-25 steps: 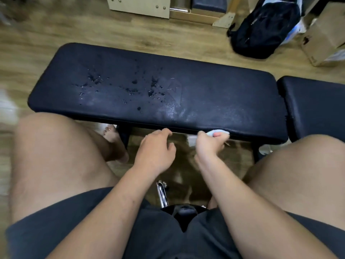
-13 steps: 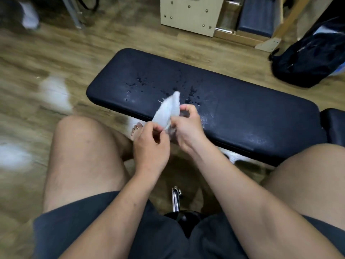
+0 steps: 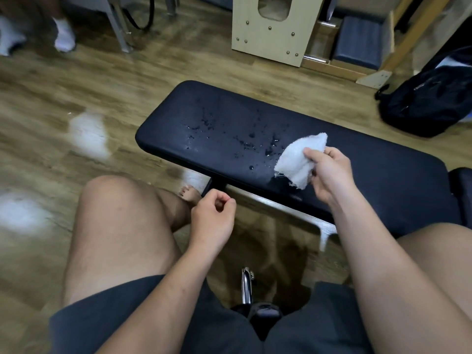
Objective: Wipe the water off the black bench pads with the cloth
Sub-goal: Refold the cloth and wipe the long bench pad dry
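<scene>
A long black bench pad [image 3: 370, 180] lies across the view in front of my knees. Water drops [image 3: 245, 144] are scattered over its left half. My right hand [image 3: 329, 172] holds a crumpled white cloth [image 3: 298, 157] just above the pad, right of the drops. My left hand [image 3: 214, 221] hangs below the pad's near edge, fingers curled with nothing in them. A second black pad [image 3: 463, 185] shows at the right edge.
A black backpack [image 3: 429, 98] sits on the wood floor at the far right. A pale wooden box [image 3: 270, 29] stands behind the bench. Another person's feet in white socks [image 3: 63, 34] are at the far left. A metal bench leg [image 3: 324, 231] runs under the pad.
My left hand let go of the cloth and dropped below the pad's edge. My right hand carried the cloth right, over the pad. The view shifted left.
</scene>
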`<state>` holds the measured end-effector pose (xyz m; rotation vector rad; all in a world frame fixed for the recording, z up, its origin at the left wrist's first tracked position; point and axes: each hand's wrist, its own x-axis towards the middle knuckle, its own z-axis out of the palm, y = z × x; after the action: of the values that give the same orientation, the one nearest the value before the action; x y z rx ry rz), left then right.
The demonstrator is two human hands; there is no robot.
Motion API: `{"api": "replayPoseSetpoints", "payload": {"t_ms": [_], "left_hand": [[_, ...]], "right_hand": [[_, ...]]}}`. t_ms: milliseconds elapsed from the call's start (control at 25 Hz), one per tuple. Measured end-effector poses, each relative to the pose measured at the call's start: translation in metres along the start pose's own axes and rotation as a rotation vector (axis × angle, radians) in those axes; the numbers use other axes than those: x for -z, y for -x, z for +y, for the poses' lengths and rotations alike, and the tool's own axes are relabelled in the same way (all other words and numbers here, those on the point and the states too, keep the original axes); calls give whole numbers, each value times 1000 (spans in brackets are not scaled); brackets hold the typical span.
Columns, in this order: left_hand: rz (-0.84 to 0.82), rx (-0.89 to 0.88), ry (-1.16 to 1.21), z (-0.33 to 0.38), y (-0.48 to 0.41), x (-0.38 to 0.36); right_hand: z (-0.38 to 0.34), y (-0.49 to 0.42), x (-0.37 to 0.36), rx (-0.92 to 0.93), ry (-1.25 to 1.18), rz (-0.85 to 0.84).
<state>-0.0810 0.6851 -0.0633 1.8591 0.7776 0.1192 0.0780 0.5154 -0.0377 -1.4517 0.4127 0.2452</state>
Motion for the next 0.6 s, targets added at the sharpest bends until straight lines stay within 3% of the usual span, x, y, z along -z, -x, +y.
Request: {"api": "replayPoseSetpoints", "payload": {"t_ms": [280,360,440,520,600], "left_hand": [[-45,-14,-17,-1,-1,-8],[-84,-42,-90,0,1,-9],[-111,-91,-161,2,2,-6],[-142,-189,-284,7,-1,-2],[-177,-321,-494,17,-10,2]], "right_hand": [[21,-18,6,2,117,-14],[26,-19,17,64,500,57],[25,-13,26,264,941,173],[23,0,26,484,1143,196],[36,9,21,559,1258,68]]}}
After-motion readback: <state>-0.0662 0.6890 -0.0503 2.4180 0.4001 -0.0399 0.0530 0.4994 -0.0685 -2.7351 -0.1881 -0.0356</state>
